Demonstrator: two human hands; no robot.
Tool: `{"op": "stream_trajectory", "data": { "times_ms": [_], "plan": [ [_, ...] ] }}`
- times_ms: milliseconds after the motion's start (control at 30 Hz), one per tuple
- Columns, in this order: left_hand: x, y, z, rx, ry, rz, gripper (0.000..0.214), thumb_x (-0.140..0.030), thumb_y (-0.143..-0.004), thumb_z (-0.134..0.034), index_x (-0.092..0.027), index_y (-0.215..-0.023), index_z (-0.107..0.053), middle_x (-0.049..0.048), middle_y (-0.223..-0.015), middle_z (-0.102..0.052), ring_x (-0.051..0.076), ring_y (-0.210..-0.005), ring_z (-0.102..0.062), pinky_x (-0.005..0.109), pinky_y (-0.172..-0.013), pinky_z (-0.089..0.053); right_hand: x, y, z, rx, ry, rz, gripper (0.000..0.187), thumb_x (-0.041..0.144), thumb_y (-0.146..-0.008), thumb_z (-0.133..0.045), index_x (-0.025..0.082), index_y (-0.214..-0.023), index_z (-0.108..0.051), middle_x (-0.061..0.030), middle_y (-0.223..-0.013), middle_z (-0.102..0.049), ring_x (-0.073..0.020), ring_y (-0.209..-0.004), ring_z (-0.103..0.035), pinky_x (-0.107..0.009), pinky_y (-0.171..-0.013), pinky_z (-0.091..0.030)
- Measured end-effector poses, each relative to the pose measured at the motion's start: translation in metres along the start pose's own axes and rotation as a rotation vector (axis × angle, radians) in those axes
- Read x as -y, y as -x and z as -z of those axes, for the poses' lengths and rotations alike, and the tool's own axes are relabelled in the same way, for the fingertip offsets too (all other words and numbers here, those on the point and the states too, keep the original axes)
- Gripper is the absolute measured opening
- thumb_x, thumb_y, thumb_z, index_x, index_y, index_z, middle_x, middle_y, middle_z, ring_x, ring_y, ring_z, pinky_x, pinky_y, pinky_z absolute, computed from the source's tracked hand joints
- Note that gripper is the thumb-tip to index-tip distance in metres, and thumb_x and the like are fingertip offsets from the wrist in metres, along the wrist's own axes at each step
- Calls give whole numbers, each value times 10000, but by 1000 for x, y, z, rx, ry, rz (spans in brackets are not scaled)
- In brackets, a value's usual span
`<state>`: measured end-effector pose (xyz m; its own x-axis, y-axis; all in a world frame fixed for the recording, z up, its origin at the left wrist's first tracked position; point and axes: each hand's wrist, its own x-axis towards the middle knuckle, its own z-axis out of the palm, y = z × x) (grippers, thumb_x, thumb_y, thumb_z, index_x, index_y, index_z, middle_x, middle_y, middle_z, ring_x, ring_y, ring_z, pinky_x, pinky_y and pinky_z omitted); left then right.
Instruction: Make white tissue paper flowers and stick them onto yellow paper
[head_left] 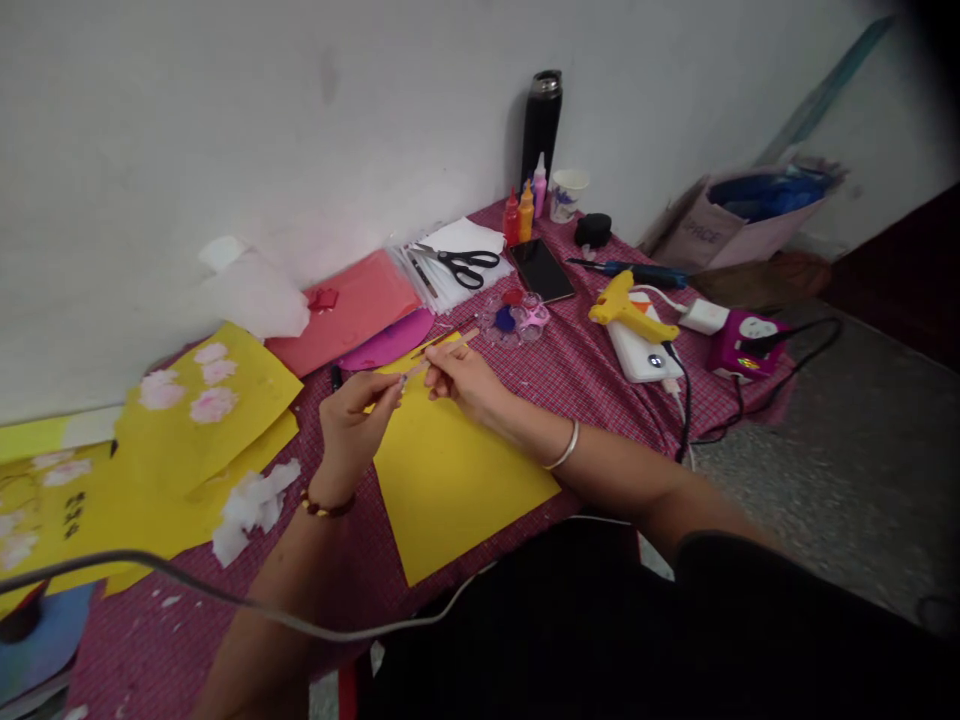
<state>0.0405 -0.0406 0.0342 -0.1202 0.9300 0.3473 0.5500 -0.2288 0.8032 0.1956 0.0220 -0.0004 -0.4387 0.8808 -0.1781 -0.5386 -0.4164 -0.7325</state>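
Note:
My left hand [358, 410] and my right hand [459, 378] meet above a yellow paper sheet [450, 470] on the pink checked cloth [600, 370]. Both pinch a thin pale stick [442, 352] that runs from the left fingertips up to the right, past the right fingers. The left hand grips its lower end; the right fingers close around its middle. A small paint palette [516, 318] with red, blue and pink paint lies just beyond the stick's far tip.
Scissors [466, 264] on white sheets, paint bottles [525, 210], a phone [543, 270], a black flask [541, 120] and a paper cup [567, 194] stand near the wall. A yellow glue gun [628, 310], power bank and chargers lie right. Yellow sheets with pink flowers [202, 390] lie left.

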Motion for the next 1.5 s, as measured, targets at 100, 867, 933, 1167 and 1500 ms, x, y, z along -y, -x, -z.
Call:
{"op": "stream_trajectory", "data": {
  "times_ms": [100,867,933,1167,1500],
  "plan": [
    [-12,-16,-1,43,-26,4,129,-303,-769,-689,-192,-824,-729,3,-673,-667,134,-609,-610,280,-630,-511,12,-2,4,27,-120,-30,119,294,-888,-607,183,-848,-595,93,-528,-583,-42,-371,-423,-175,-445,-452],
    [76,-44,-2,435,-602,-121,148,-245,-789,-526,-176,-742,-649,68,-769,-610,211,-741,-570,330,-729,-445,-2,-30,22,-91,415,50,164,116,-925,-445,177,-782,-499,68,-541,-562,-51,-367,-452,-160,-389,-356],
    [80,-45,-1,388,-581,-58,133,-263,-780,-525,-181,-725,-615,54,-733,-597,199,-696,-558,312,-678,-424,-3,-29,22,-59,475,73,149,105,-914,-451,173,-793,-506,58,-567,-565,-59,-401,-461,-171,-421,-370],
    [94,-45,3,368,-446,47,166,-338,-780,-521,-185,-741,-571,16,-699,-605,162,-645,-555,270,-615,-403,-19,-34,25,109,679,199,110,130,-895,-469,147,-823,-550,-3,-735,-592,-96,-599,-551,-212,-559,-444],
    [97,-44,4,368,-358,91,166,-338,-761,-535,-183,-734,-589,14,-696,-615,161,-662,-560,268,-627,-411,-25,-35,26,78,980,289,164,160,-906,-452,144,-833,-598,-30,-846,-646,-108,-715,-594,-229,-683,-449]
  ]
}}
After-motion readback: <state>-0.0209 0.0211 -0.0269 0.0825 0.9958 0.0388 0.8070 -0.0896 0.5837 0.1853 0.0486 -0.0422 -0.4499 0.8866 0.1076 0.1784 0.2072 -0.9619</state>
